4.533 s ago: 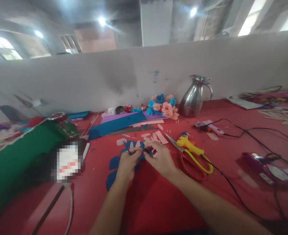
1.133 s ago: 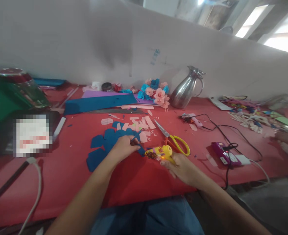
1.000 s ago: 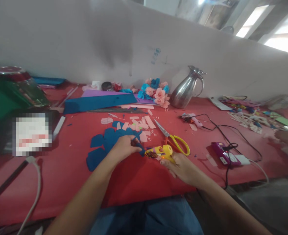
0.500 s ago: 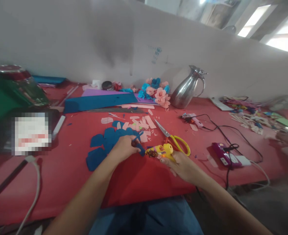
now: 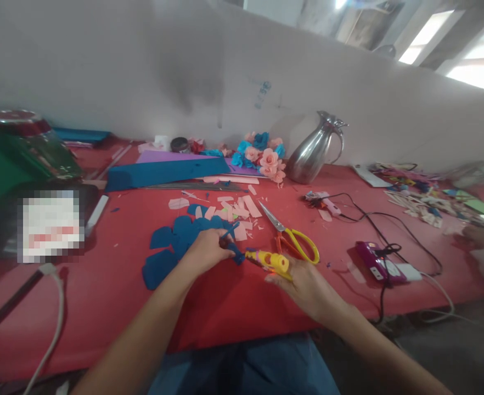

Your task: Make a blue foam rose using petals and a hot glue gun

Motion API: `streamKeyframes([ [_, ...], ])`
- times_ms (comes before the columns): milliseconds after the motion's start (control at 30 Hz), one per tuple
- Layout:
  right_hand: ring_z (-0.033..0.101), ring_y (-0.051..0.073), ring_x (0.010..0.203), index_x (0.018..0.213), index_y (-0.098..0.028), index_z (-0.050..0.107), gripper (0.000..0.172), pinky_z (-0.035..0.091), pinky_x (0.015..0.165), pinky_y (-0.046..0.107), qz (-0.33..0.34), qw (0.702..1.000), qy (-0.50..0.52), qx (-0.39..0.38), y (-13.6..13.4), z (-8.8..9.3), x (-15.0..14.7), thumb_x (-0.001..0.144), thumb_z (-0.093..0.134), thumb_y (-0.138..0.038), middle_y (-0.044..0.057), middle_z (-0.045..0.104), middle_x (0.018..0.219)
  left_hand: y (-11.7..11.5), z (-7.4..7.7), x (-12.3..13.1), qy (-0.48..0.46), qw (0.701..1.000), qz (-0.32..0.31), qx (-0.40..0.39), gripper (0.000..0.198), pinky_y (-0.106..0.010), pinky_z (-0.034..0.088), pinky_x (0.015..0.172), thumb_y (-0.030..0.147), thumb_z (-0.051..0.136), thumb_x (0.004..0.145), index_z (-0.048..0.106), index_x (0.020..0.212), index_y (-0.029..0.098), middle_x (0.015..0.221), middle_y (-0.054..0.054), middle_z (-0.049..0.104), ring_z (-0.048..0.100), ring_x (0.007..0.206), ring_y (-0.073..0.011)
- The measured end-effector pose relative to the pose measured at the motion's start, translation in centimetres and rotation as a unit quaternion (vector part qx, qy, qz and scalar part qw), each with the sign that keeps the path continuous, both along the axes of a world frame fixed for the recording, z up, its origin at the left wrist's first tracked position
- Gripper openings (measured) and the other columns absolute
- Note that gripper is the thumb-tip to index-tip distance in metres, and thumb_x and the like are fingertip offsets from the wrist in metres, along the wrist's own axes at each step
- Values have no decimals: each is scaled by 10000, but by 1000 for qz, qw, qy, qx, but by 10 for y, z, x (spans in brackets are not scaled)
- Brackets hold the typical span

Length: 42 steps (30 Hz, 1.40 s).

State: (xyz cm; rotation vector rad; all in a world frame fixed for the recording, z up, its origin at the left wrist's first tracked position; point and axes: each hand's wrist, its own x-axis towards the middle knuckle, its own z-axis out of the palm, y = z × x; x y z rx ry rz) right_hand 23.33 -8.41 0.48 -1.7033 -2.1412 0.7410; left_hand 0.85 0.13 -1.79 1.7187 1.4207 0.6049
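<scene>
Between the fingers of my left hand [image 5: 208, 249] is a small blue paper flower [image 5: 236, 252], with a thin blue stem sticking up past the fingertips. My right hand [image 5: 308, 285] is wrapped round the handle of a yellow glue gun [image 5: 271, 260]. The gun's nozzle points left and meets or nearly meets the flower; I cannot tell which. Blue paper petals [image 5: 163, 266] lie spread under and left of my left hand. Just beyond the glue gun rest scissors [image 5: 302, 244] with yellow handles, blades pointing away.
Pink paper scraps [image 5: 237, 208] litter the red table [image 5: 114, 307]. Behind them are a blue paper strip [image 5: 168, 173], pink and blue paper flowers [image 5: 264, 156] and a steel jug [image 5: 318, 148]. A purple power strip [image 5: 376, 262] with cables sits at right. Someone's hand [image 5: 483, 241] shows at the far right.
The glue gun has rolled and tipped slightly in my right hand, its nozzle still at the flower. My left hand keeps its hold, with the flower turned a little.
</scene>
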Motion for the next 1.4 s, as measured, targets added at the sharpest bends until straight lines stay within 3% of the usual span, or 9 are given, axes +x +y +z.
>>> streamKeyframes([
  [200, 649, 202, 699, 986, -213, 600, 264, 397, 559, 258, -2, 995, -70, 69, 0, 4, 16, 876, 534, -443, 58, 685, 856, 3, -10, -3, -41, 999, 16, -16, 148, -283, 373, 579, 221, 720, 529, 649, 655, 194, 603, 9, 609, 566, 621, -190],
  [433, 612, 276, 902, 1043, -134, 574, 208, 418, 659, 313, -76, 933, -309, 167, 71, 4, 60, 904, 482, -259, 162, 610, 1041, 6, -7, -8, -185, 979, 86, -8, 241, -297, 432, 638, 252, 744, 516, 634, 716, 173, 684, -6, 633, 585, 666, -184],
  [567, 556, 310, 1005, 1081, -111, 605, 255, 405, 820, 398, -86, 917, -340, 192, 97, 2, 46, 866, 470, -129, 194, 614, 1059, 4, 2, -9, -229, 965, 126, 4, 333, -278, 440, 591, 232, 748, 514, 611, 812, 173, 689, -1, 626, 589, 639, -172],
  [667, 520, 273, 1097, 1175, -168, 599, 331, 376, 911, 383, -41, 953, -200, 224, 101, 10, 3, 862, 499, -207, 139, 587, 1222, 4, 3, -8, -225, 963, 144, 33, 365, -264, 450, 585, 194, 737, 506, 580, 835, 193, 692, 29, 609, 586, 627, -157],
  [800, 574, 230, 985, 973, -240, 704, 224, 392, 862, 333, 105, 981, -98, 130, 103, 13, -62, 793, 583, -293, 51, 692, 1018, 4, 1, -8, -191, 971, 123, 69, 346, -260, 451, 611, 167, 706, 536, 559, 846, 216, 689, 49, 622, 588, 635, -150],
  [1033, 598, 178, 767, 679, -195, 701, 176, 401, 721, 275, 69, 987, 56, 133, 111, 15, -84, 760, 549, -162, 28, 703, 744, 4, -3, -12, -225, 962, 124, 87, 325, -227, 384, 548, 229, 751, 600, 557, 859, 207, 755, 30, 602, 499, 562, -106],
  [1200, 580, 164, 660, 768, -173, 719, 247, 413, 634, 267, -88, 914, 376, 125, 119, 28, -67, 779, 597, -387, 24, 689, 698, 5, -3, -12, -338, 925, 158, 77, 295, -215, 336, 531, 470, 592, 798, 611, 874, 186, 621, 46, 434, 394, 551, -101],
  [1300, 579, 162, 645, 794, -158, 734, 317, 417, 622, 271, -129, 841, 523, 50, 121, 20, -65, 692, 686, -454, 28, 692, 693, 4, 3, -11, -414, 894, 171, 31, 330, -202, 353, 554, 492, 664, 738, 636, 791, 167, 648, 33, 453, 397, 576, -90],
  [1400, 577, 150, 620, 750, -158, 740, 309, 412, 600, 265, -131, 804, 581, -3, 116, 10, -69, 641, 735, -447, 27, 690, 660, 1, 10, -11, -482, 859, 171, -41, 324, -182, 357, 532, 431, 763, 655, 633, 753, 151, 698, 24, 505, 391, 561, -65],
])
